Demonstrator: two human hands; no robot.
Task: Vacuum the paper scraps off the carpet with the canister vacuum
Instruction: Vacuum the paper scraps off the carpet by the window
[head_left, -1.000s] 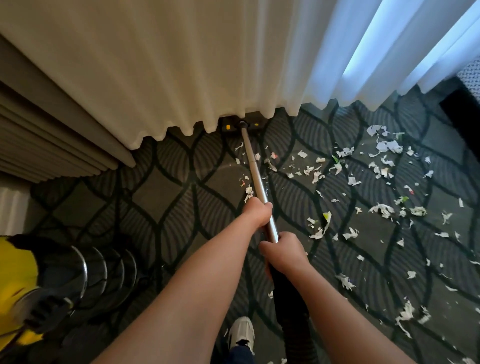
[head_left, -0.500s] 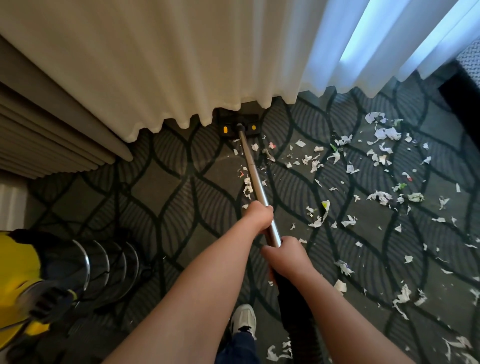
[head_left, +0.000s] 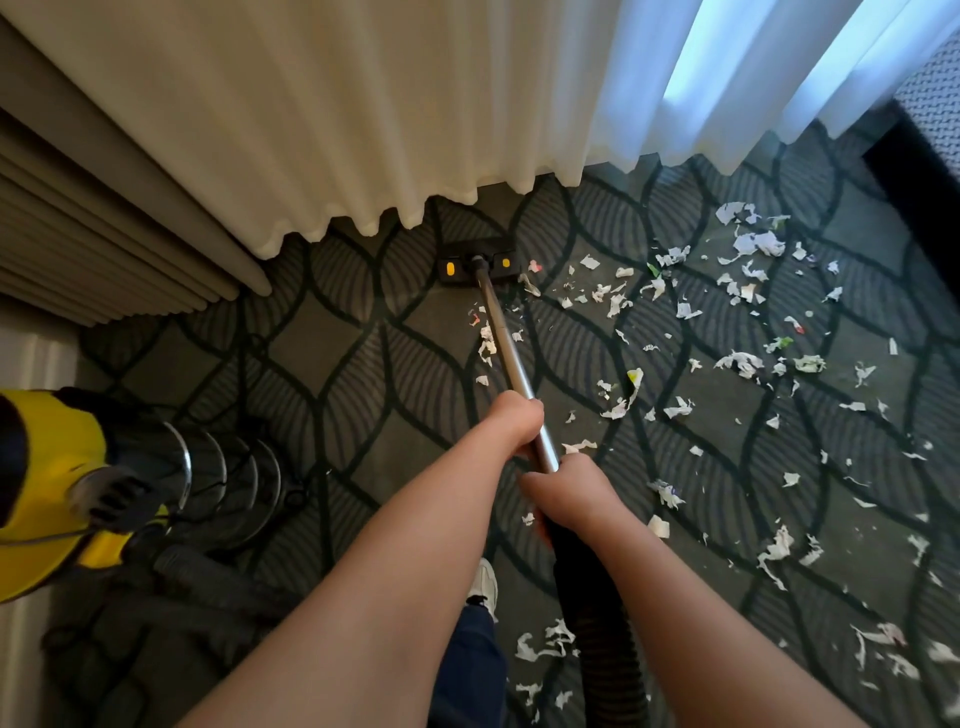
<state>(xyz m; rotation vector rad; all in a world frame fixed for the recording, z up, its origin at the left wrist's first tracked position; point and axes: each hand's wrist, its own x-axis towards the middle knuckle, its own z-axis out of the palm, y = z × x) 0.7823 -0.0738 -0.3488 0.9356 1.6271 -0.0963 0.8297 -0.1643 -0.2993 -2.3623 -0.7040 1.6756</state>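
Both hands hold the vacuum's metal wand (head_left: 506, 343). My left hand (head_left: 517, 422) grips it higher up, and my right hand (head_left: 571, 493) grips it just below, where the black hose (head_left: 597, 618) joins. The black floor head (head_left: 478, 265) with two yellow buttons lies flat on the dark patterned carpet (head_left: 332, 364), a short way out from the curtain hem. White paper scraps (head_left: 748, 358) are scattered right of the wand, with a few (head_left: 487, 345) beside it. The yellow canister (head_left: 47, 488) stands at the left edge.
A cream curtain (head_left: 363, 114) and a sheer white curtain (head_left: 727, 78) hang along the far side, hems just above the carpet. Folded beige drapes (head_left: 93, 249) stand at far left. A dark furniture edge (head_left: 919, 176) is at the right. My white shoe (head_left: 483, 582) shows below my arms.
The floor head has been pulled back toward me, out from under the curtain hem onto open carpet. Both hands kept their grip on the wand.
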